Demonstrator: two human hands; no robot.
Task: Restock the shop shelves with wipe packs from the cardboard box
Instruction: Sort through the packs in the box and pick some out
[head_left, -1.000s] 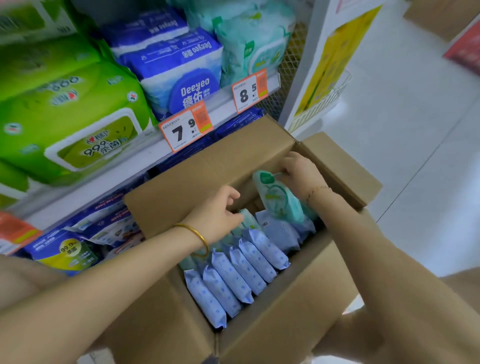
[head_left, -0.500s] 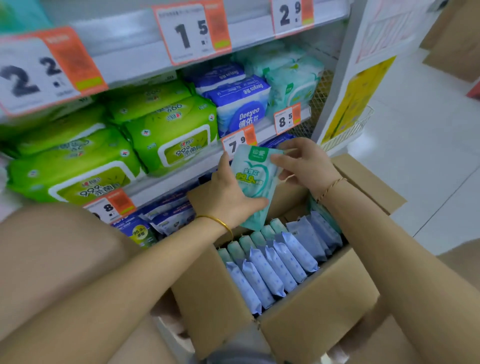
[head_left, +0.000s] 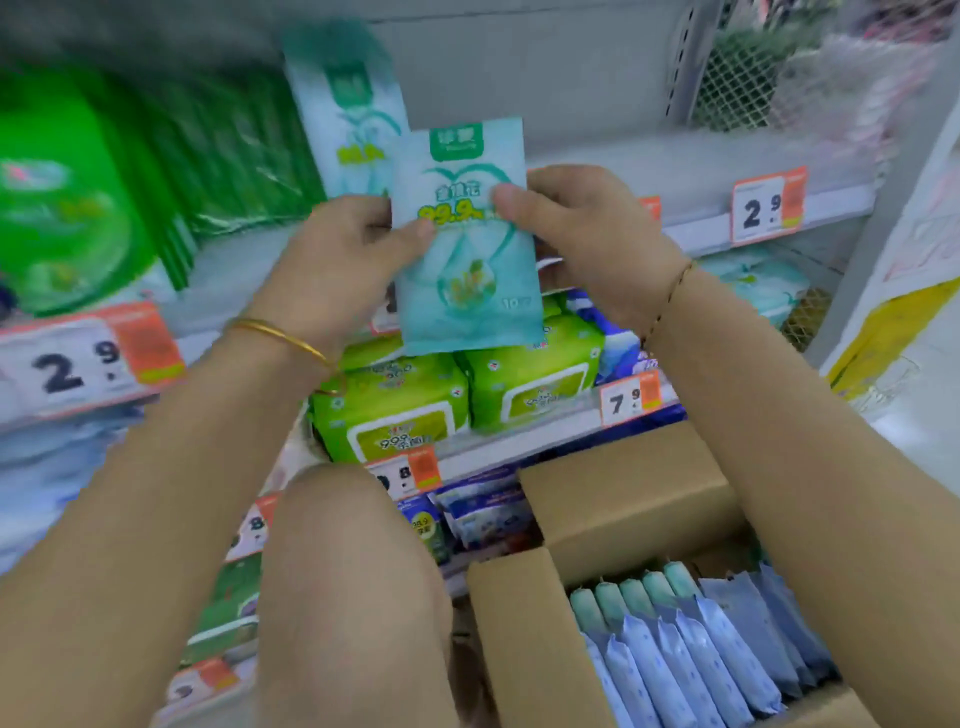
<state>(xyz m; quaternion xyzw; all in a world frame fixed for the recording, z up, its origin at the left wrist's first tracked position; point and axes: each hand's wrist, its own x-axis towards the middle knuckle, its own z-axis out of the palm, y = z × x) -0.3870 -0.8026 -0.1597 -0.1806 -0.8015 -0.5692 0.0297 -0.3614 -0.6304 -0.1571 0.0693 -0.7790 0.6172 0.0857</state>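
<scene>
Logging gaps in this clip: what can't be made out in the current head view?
Head view:
- Green packs, upper left: motion-blurred, print unreadable.
- Price tag behind the right hand: digits covered.
- Cardboard box: cut by the bottom edge, partly under the right forearm; pack count unknowable.
- Held teal pack: small print blurred.

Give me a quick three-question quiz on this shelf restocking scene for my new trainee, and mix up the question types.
1. True or false: only the right hand holds the teal wipe pack.
2. Where do the blue packs stand? A in the cardboard box; B on the top shelf; C on the floor.
3. Fill in: the price tag right of the hands reads ____.
Key: 1 false, the left hand grips it too; 2 A; 3 2.9.
</scene>
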